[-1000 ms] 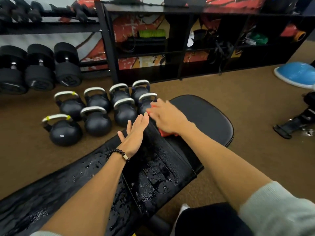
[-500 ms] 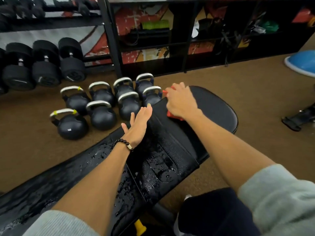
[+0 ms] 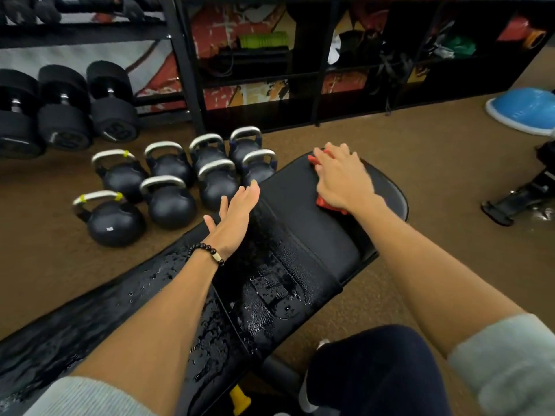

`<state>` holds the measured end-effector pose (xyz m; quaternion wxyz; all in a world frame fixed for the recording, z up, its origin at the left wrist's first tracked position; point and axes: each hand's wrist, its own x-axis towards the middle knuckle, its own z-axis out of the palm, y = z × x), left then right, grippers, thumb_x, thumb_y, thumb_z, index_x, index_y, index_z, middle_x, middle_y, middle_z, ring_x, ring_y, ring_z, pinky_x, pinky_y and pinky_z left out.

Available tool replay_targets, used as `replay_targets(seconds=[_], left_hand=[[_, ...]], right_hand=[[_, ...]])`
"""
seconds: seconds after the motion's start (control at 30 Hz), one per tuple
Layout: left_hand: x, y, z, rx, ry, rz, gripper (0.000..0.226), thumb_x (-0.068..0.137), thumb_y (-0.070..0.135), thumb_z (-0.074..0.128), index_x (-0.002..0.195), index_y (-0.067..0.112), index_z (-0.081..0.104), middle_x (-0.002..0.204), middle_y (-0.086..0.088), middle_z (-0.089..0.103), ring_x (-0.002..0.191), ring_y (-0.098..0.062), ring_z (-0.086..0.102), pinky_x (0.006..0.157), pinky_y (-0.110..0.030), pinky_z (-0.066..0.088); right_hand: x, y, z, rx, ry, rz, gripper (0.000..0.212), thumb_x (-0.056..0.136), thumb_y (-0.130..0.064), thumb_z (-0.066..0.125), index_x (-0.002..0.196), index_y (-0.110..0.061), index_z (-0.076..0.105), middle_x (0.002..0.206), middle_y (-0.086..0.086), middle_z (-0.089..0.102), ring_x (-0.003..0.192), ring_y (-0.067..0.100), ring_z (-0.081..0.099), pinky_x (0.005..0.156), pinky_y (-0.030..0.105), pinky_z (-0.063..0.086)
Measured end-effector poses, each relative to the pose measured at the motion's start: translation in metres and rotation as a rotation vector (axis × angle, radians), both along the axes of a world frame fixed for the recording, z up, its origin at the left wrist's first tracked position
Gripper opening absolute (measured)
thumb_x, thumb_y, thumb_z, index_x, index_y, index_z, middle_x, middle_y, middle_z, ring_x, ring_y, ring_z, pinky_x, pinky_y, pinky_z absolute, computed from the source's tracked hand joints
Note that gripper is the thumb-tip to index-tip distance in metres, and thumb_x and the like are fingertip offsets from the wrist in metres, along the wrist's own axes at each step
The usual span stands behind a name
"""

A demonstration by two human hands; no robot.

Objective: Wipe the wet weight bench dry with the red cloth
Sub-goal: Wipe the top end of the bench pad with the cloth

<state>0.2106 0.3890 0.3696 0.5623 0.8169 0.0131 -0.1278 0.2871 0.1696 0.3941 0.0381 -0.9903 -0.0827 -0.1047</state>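
Far left, black dumbbells point(image 3: 64, 115) sit on a rack against the wall. Right of them, a cluster of black kettlebells point(image 3: 168, 184) stands on the brown carpet floor point(image 3: 435, 163), just beside the bench's far-left edge. The black weight bench point(image 3: 288, 235) runs from near left to far right; water droplets cover its long pad and the near half of the seat pad, while the far end looks matte. The left hand point(image 3: 235, 217), flat and released, rests on the bench's left edge. The right hand point(image 3: 342, 178) presses palm-down on the red cloth point(image 3: 326, 203) at the far end of the bench, fingers spread over it. A black cubby shelf point(image 3: 330, 70) lines the far wall. Open carpet lies right of the bench; a blue balance dome point(image 3: 522, 111) sits far right.
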Motion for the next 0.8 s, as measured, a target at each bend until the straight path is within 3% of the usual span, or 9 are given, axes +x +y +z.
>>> replay_targets(seconds=[0.1,0.17,0.27,0.37,0.5,0.57,0.7,0.8], left_hand=[[0.000,0.000,-0.001,-0.010,-0.004,0.010,0.055,0.097,0.066,0.016,0.150,0.051,0.015,0.162,0.021,0.004,0.149,-0.002,-0.011,0.109,-0.041,-0.029],[0.001,0.000,-0.002,-0.018,-0.007,0.013,0.056,0.096,0.067,0.016,0.150,0.051,0.015,0.162,0.022,0.004,0.148,-0.001,-0.011,0.109,-0.040,-0.029],[0.001,0.000,-0.002,-0.035,-0.010,0.001,0.058,0.093,0.075,0.018,0.147,0.054,0.016,0.162,0.022,0.004,0.148,-0.001,-0.012,0.109,-0.041,-0.029],[-0.001,-0.001,0.000,-0.053,-0.007,0.009,0.047,0.089,0.076,0.021,0.134,0.063,0.015,0.162,0.021,0.005,0.149,-0.003,-0.010,0.110,-0.043,-0.028],[-0.001,0.000,-0.001,-0.042,-0.022,0.017,0.035,0.099,0.064,0.019,0.133,0.062,0.016,0.163,0.020,0.004,0.149,-0.004,-0.011,0.109,-0.044,-0.028],[0.000,0.000,-0.003,-0.034,-0.021,0.017,0.039,0.098,0.065,0.018,0.136,0.061,0.015,0.162,0.021,0.003,0.149,-0.004,-0.012,0.109,-0.044,-0.030],[0.003,0.001,-0.006,-0.054,-0.004,0.028,0.048,0.090,0.074,0.018,0.136,0.062,0.013,0.161,0.024,0.005,0.147,0.001,-0.011,0.107,-0.039,-0.031],[0.003,0.001,-0.007,-0.091,0.010,0.017,0.052,0.088,0.077,0.019,0.137,0.062,0.012,0.160,0.026,0.006,0.146,0.004,-0.012,0.106,-0.038,-0.032]], right_hand=[[-0.048,0.023,-0.011,-0.078,0.054,0.345,0.047,0.099,-0.018,0.044,0.146,-0.013,0.043,0.149,0.011,0.042,0.135,0.036,0.035,0.112,0.056,0.033],[-0.090,0.007,-0.013,-0.066,0.141,0.488,0.050,0.104,-0.025,0.037,0.153,-0.019,0.036,0.160,0.004,0.033,0.149,0.029,0.022,0.121,0.050,0.021],[-0.090,-0.050,-0.004,-0.041,0.133,0.370,0.053,0.104,-0.037,0.024,0.155,-0.028,0.031,0.163,-0.003,0.026,0.153,0.022,0.015,0.123,0.049,0.014],[-0.038,-0.070,0.012,0.012,0.127,0.104,0.049,0.106,-0.028,0.031,0.155,-0.022,0.033,0.163,0.005,0.027,0.152,0.029,0.017,0.120,0.054,0.015],[0.005,-0.025,0.007,0.071,0.044,-0.169,0.051,0.094,-0.022,0.042,0.144,-0.011,0.042,0.149,0.017,0.041,0.135,0.041,0.035,0.110,0.054,0.033],[-0.004,0.007,-0.002,0.001,0.016,-0.110,0.051,0.091,-0.025,0.044,0.141,-0.010,0.043,0.146,0.015,0.042,0.131,0.041,0.036,0.107,0.054,0.032],[-0.062,0.029,-0.015,-0.034,0.086,0.386,0.047,0.102,-0.023,0.041,0.149,-0.014,0.041,0.155,0.012,0.037,0.143,0.036,0.027,0.116,0.052,0.024],[-0.072,-0.018,-0.005,-0.041,0.086,0.361,0.048,0.106,-0.028,0.038,0.153,-0.021,0.037,0.161,0.005,0.031,0.150,0.028,0.021,0.120,0.049,0.016]])
